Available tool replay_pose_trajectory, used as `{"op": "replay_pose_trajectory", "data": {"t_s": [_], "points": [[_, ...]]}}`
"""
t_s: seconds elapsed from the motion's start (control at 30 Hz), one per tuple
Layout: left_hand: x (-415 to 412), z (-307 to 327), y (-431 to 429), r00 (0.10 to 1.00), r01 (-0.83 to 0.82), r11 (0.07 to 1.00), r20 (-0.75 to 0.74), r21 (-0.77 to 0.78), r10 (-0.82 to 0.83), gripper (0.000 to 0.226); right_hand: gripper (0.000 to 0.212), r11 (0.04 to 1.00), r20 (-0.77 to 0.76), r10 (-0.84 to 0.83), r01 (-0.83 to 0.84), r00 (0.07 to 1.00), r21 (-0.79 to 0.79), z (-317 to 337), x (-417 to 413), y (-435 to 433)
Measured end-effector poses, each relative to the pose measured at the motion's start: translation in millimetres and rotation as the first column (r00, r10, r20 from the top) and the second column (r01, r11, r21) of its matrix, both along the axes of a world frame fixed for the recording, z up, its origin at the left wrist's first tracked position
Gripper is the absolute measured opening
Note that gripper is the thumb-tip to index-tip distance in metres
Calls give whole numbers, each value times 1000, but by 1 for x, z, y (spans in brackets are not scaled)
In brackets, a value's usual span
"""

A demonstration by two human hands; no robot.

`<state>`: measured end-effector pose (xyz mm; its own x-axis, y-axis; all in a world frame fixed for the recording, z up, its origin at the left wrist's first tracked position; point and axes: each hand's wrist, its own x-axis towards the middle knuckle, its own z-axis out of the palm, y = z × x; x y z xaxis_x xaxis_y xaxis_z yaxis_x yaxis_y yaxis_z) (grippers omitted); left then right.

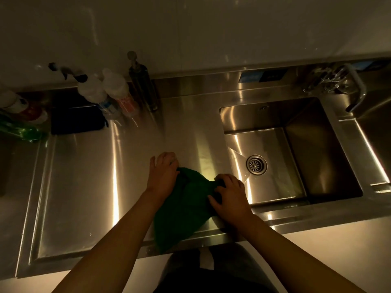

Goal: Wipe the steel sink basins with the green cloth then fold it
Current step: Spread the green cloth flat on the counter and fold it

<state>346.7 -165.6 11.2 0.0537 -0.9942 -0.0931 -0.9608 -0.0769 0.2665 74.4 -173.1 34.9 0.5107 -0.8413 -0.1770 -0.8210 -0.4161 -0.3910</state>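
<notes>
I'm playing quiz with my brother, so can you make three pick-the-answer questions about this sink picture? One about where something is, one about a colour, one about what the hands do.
1. Where is the green cloth?
A in the basin
B on the steel counter beside the basin
C on the faucet

2. What colour is the folded cloth by the bottles?
A white
B yellow
C dark

3. What are the left hand and right hand doing?
A both on the cloth
B one is on the faucet
C both hang free

Answers: 1 B, it lies left of the sink basin. 2 C, it looks nearly black. 3 A, each hand grips a cloth edge.

Dim warm light, pale glossy wall (190, 28).
</notes>
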Motion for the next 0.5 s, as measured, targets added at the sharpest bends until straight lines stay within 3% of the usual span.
{"op": "replay_pose_trajectory", "data": {"t_s": [0.1, 0.17, 0.27, 0.37, 0.5], "points": [[-4, 26, -6, 998, -21, 994, -59, -106, 15, 15, 38, 991, 106, -127, 120, 986, 65, 5, 27, -21], [-4, 46, -9, 997, -21, 983, -75, -181, 7, 15, 50, 974, 171, -197, 173, 965, 146, 10, 48, -40], [1, 70, -9, 999, -6, 963, -47, -269, -7, 20, 58, 929, 168, -192, 124, 967, 348, 19, 75, -70], [13, 88, -2, 997, -62, 966, -57, -252, 49, 36, 38, 885, 162, -156, 64, 974, 461, 27, 86, -88], [35, 97, 7, 991, -129, 967, -48, -220, 121, 35, 22, 901, 83, -88, 44, 993, 431, 34, 79, -97]]}}
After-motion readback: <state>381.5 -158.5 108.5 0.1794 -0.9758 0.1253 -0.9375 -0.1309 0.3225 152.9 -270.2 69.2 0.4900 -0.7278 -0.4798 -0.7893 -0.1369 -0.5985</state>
